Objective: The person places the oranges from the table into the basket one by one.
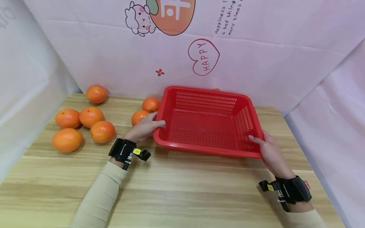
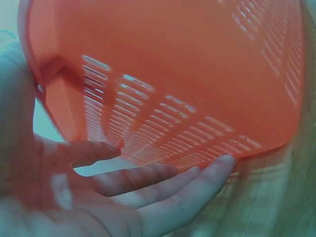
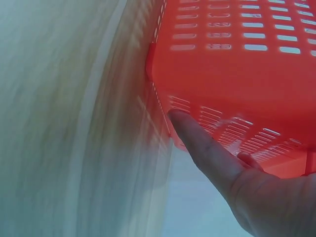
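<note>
A red plastic basket (image 1: pixel 203 129) with slotted walls is held between both hands, its open side facing up and towards me. My left hand (image 1: pixel 144 127) grips the basket's left rim, thumb over the top and fingers along the outer wall, as the left wrist view shows. On the opposite side my right hand (image 1: pixel 272 155) holds the right rim, its thumb inside. In the right wrist view a finger (image 3: pixel 202 145) lies against the slotted outer wall. Two round orange fruits, one nearer (image 1: pixel 139 117) and one farther (image 1: pixel 150 104), sit just beyond the left hand.
Several more orange fruits (image 1: pixel 92 117) lie loosely grouped on the left of the wooden table (image 1: pixel 182 193). A sliver of something orange (image 1: pixel 215 89) shows behind the basket's far rim. White printed cloth (image 1: pixel 248 63) hangs along the back and sides.
</note>
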Demonstrator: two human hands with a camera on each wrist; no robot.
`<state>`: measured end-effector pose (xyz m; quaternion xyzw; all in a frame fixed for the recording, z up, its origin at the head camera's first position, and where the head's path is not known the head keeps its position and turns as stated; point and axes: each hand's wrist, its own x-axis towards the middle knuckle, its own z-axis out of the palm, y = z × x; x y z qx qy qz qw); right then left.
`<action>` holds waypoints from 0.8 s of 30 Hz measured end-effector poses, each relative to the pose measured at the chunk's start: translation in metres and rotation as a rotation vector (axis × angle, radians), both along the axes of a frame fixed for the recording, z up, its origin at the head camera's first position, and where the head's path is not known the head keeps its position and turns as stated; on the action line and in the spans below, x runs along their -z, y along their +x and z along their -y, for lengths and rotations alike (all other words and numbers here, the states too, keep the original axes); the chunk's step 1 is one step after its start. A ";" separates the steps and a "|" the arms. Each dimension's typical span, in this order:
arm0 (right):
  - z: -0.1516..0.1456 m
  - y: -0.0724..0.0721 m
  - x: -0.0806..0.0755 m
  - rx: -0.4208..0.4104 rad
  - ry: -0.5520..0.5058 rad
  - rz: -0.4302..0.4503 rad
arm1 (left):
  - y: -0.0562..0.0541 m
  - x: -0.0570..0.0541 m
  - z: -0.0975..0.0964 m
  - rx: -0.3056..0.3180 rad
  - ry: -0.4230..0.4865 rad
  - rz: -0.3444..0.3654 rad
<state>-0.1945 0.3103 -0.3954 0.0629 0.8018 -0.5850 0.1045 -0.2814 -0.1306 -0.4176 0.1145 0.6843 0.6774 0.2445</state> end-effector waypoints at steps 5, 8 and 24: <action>0.013 -0.007 -0.001 -0.024 0.011 -0.011 | 0.001 0.000 0.012 -0.043 0.016 0.024; 0.019 -0.011 -0.001 -0.039 0.016 -0.010 | 0.001 0.000 0.019 -0.062 0.019 0.027; 0.063 -0.028 0.001 -0.087 0.039 -0.021 | 0.004 -0.007 0.061 -0.170 -0.018 0.111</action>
